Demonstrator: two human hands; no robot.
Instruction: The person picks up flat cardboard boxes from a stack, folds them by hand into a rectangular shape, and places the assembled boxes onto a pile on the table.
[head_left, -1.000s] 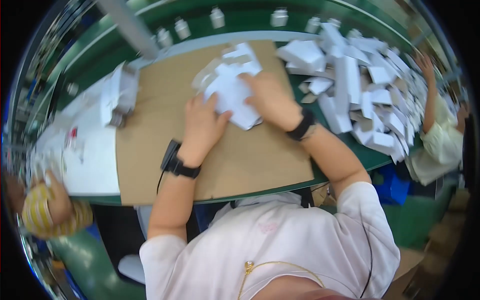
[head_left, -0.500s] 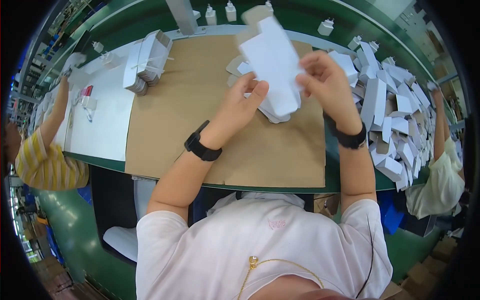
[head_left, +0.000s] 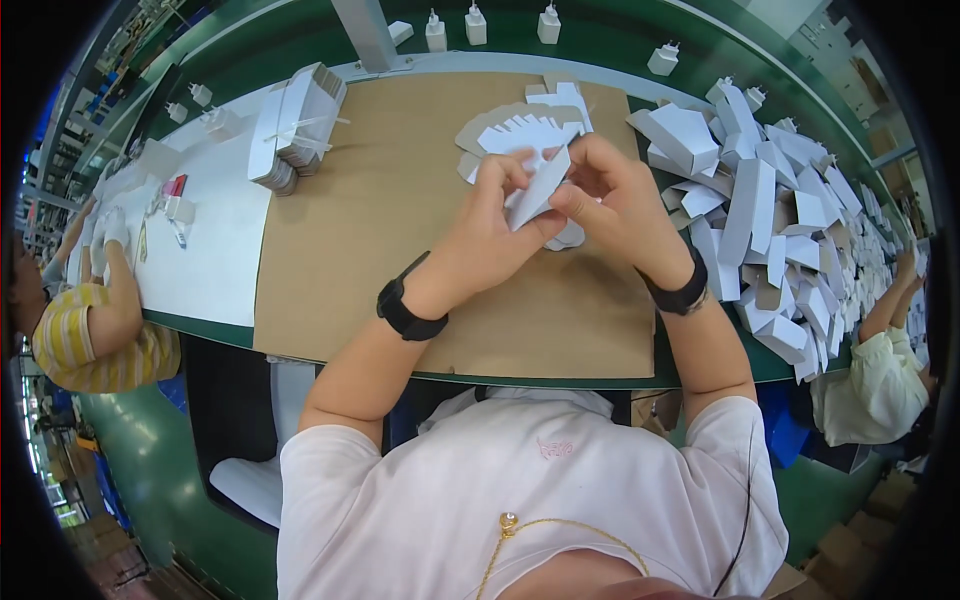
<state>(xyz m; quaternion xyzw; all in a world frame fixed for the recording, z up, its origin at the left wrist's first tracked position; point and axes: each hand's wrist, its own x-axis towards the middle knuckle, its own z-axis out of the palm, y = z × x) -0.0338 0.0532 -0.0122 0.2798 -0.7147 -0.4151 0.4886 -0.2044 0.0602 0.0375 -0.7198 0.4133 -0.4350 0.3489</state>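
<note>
Right, both hands are pinching one white carton blank [head_left: 537, 190], held just above the brown mat [head_left: 400, 230], mid-bench. Left hand [head_left: 487, 240] has thumb and fingers closed on the blank's lower left edge; right hand [head_left: 620, 205] is closed on the right side, fingertips curled over the top.

Doing the fold well, as I judge it: keep the thumbs on the crease line, fold along the score (not across it), and keep the panels square so the flaps meet. Light grip, since thin card dents easily.

Surface: the mat lies on a green bench [head_left: 600, 40]. A fanned stack of flat blanks [head_left: 520, 125] sits just behind the hands, and a heap of folded cartons [head_left: 770, 200] is to the right. A strapped bundle [head_left: 300, 120] sits to the left, by a white sheet [head_left: 210, 240]. Small white chargers [head_left: 475, 22] line the far edge.

Room: a factory line, with other people seated at either side.
</note>
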